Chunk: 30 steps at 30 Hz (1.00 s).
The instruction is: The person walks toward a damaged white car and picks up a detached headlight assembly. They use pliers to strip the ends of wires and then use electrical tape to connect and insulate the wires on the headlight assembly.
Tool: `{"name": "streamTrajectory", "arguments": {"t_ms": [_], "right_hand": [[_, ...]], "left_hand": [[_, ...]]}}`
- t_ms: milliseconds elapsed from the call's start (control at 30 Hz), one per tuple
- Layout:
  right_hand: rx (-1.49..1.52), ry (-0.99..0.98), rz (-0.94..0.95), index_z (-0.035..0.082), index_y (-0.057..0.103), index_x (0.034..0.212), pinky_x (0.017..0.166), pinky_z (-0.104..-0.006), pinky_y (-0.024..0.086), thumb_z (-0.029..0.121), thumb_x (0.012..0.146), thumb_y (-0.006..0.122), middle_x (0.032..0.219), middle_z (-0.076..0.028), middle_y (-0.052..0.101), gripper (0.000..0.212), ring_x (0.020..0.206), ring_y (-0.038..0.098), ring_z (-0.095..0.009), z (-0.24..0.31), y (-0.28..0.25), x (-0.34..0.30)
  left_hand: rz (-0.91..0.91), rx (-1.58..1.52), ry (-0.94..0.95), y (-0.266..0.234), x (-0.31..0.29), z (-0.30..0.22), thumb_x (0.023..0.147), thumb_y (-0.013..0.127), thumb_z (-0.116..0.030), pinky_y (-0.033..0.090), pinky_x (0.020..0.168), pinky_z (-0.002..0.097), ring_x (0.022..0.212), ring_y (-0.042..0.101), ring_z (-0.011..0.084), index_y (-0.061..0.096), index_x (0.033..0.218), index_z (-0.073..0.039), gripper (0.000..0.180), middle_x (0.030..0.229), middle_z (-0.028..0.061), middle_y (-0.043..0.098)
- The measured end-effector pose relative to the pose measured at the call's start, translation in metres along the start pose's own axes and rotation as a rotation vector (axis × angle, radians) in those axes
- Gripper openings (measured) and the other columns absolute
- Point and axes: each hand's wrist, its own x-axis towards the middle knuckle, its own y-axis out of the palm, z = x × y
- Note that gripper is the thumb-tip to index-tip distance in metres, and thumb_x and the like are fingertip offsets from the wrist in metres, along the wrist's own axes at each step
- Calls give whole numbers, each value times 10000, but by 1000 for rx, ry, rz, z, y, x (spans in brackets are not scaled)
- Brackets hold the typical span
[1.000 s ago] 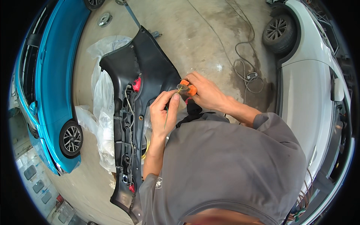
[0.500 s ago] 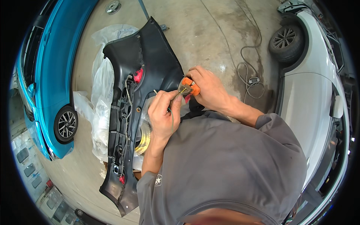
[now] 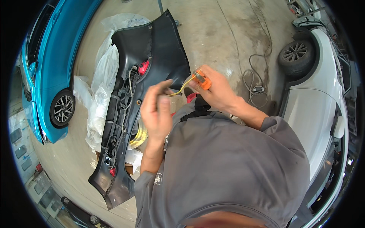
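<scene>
Pliers with orange handles point(image 3: 204, 81) are gripped in my right hand point(image 3: 219, 91), their jaws toward the left. A thin yellow wire point(image 3: 184, 87) runs from the jaws down to my left hand point(image 3: 155, 116). The fingers of that hand are closed on the wire, though motion blurs them. Both hands are in the air in front of my chest, apart from each other. Below and to their left lies a long black car bumper point(image 3: 167, 45), inner side up, with a wiring harness point(image 3: 126, 106) along it. Jaw details are too small to make out.
Clear plastic sheeting point(image 3: 102, 95) lies along the bumper's left side. A yellow coiled or ring-shaped thing point(image 3: 140, 137) sits beside its right edge. A blue car point(image 3: 62, 49) stands at left, a silver car point(image 3: 310, 102) at right. Grey cable point(image 3: 251, 81) loops on the floor.
My hands have drawn apart: the left moved left and down, the right slightly right. The yellow wire now stretches visibly between them. The view has shifted a little.
</scene>
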Motion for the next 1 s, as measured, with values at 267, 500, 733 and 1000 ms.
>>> {"name": "streamTrajectory", "arguments": {"t_ms": [267, 500, 733, 1000], "right_hand": [[-66, 15, 42, 41, 638, 1059, 752, -409, 498, 286, 1071, 728, 945, -102, 592, 262, 821, 589, -313, -7, -2, 7], [-296, -206, -5, 36, 643, 1066, 727, -439, 516, 183, 953, 812, 980, -119, 635, 251, 856, 650, -365, 0, 9, 13], [-386, -295, -25, 52, 646, 1082, 749, -446, 525, 69, 839, 806, 1057, -112, 660, 292, 893, 665, -355, 4, 15, 14], [-383, -347, -76, 68, 647, 1122, 780, -431, 514, 50, 818, 825, 1117, -99, 662, 353, 927, 662, -324, 5, 16, 17]], "left_hand": [[-306, 133, -75, -34, -7, -20, 1121, 604, -218, 447, 644, 205, 750, 556, 57, 730, 1239, 51, 319, 1151, 132, 746], [-78, 409, 55, 6, -5, -42, 879, 851, 35, 586, 739, 312, 872, 758, 227, 767, 1160, 20, 294, 1169, 140, 780], [-54, 429, 96, 4, -1, -33, 884, 835, 51, 607, 782, 365, 898, 762, 281, 768, 1105, 17, 234, 1043, 139, 777], [5, 354, 8, 0, -4, -33, 945, 794, 7, 504, 603, 302, 746, 657, 169, 763, 1118, 16, 175, 993, 94, 741]]}}
